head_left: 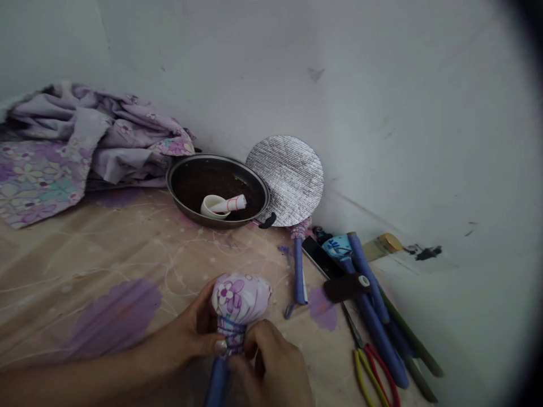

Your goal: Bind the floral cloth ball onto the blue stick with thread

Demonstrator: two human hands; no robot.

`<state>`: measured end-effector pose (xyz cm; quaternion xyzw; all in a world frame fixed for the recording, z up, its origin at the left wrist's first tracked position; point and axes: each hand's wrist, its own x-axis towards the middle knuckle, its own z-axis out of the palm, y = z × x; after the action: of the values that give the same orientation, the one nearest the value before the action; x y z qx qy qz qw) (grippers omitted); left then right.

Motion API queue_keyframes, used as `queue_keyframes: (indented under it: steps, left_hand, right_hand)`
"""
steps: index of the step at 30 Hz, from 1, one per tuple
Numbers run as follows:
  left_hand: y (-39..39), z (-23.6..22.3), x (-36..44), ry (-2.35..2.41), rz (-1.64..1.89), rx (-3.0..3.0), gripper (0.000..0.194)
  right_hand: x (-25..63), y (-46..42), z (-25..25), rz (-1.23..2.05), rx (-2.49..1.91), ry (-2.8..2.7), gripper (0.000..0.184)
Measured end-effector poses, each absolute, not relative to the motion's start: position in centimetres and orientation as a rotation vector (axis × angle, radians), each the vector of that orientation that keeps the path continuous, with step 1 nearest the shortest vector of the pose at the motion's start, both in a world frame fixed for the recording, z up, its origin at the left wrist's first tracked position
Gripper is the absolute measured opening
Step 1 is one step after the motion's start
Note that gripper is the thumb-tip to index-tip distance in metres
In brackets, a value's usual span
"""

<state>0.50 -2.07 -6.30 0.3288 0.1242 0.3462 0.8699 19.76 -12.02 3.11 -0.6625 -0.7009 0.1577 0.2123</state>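
Head view, one floral cloth bundle (241,299) at 6 o'clock on a floral sheet (85,254), left hand (193,328) cupping its side, right hand (271,367) closed around its banded neck (231,333) above a blue padded handle (217,384), both grips holding firmly, black pan (178,181) at 12 o'clock.

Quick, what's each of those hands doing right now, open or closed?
Left hand: closed, holding the flowered cloth ball.
Right hand: closed, holding the ball's bound neck, just above the blue stick.
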Motion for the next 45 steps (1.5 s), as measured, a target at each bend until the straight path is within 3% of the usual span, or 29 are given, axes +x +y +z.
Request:
queue_keyframes:
  steps: [7,10,17,25,28,33,39,45]
  left_hand:
    - [-1.9,-4.7,0.0,0.323,0.681,0.689,0.102]
    - [-2.0,-5.4,0.1,0.312,0.697,0.673,0.103]
    - [-1.9,-6.7,0.4,0.316,0.712,0.686,0.106]
    - [-2.0,-6.8,0.1,0.297,0.696,0.693,0.112]
    - [-2.0,-7.3,0.1,0.296,0.714,0.702,0.113]
    - [-2.0,-7.4,0.4,0.302,0.713,0.693,0.119]
    - [-1.9,-6.9,0.4,0.323,0.712,0.697,0.108]
    - [-2.0,-7.2,0.5,0.345,0.738,0.668,0.105]
  right_hand:
    - [21.7,-10.5,4.9,1.278,-1.599,-1.55,0.012]
    - [21.7,-10.4,4.2,1.458,-1.572,-1.365,0.016]
    - [22.3,-10.2,4.9,1.501,-1.644,-1.406,0.008]
    - [21.1,-10.0,4.8,1.321,-1.618,-1.334,0.025]
    - [20.5,-10.2,4.7,1.218,-1.675,-1.352,0.018]
    - [21.2,-10.1,5.4,1.359,-1.567,-1.405,0.014]
    - [22.5,-10.2,4.4,1.51,-1.478,-1.422,0.019]
    - [22.0,-10.2,4.1,1.251,-1.518,-1.439,0.029]
